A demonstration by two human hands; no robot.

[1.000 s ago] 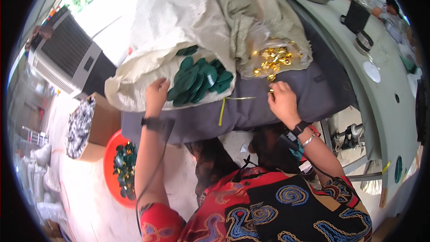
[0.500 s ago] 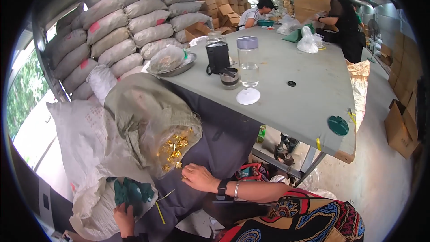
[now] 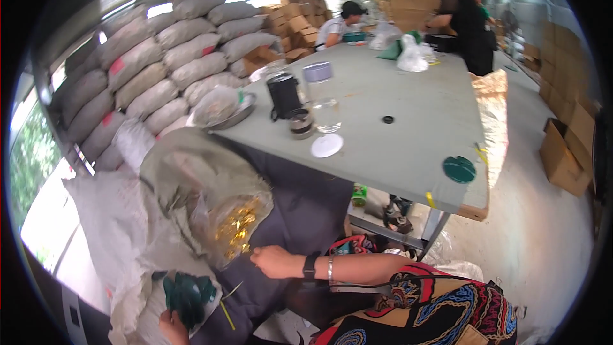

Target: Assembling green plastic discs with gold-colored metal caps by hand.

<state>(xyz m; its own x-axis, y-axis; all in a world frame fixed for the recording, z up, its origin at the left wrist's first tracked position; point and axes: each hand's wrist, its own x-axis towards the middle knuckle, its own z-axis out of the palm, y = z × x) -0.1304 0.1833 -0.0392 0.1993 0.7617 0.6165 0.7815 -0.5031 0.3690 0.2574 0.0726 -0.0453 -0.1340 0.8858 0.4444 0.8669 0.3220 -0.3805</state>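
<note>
Where the picture's lower edge cuts across, the left hand (image 3: 171, 327) is only partly in view; its fingers curl against a heap of dark green pieces (image 3: 186, 292) spilling from a pale sack (image 3: 121, 262), though whether it grips any cannot be told. Just beside them a thin yellow strip (image 3: 226, 315) lies on the dark grey cloth (image 3: 306, 207) that drapes over the near edge of the table (image 3: 408, 128). The right hand (image 3: 273, 260), wearing a black watch and a thin bangle, rests loosely closed on that cloth, fingertips at the mouth of a clear plastic bag (image 3: 220, 207) of small gold pieces (image 3: 235, 227); what it pinches, if anything, is too small to see. The person's patterned red sleeve hides the floor below.

Farther along the table stand a round white lid (image 3: 327, 145), a small dark jar (image 3: 300, 122), a clear jar with a grey cap (image 3: 321, 96), and a black jug (image 3: 283, 94). A metal bowl (image 3: 231, 115) holding a bag sits at the left edge. A green disc (image 3: 459, 169) lies near the right corner. Stacked grey sacks (image 3: 166, 51) rise beyond on the left, cardboard boxes (image 3: 565, 153) on the right, and two people work at the far end.
</note>
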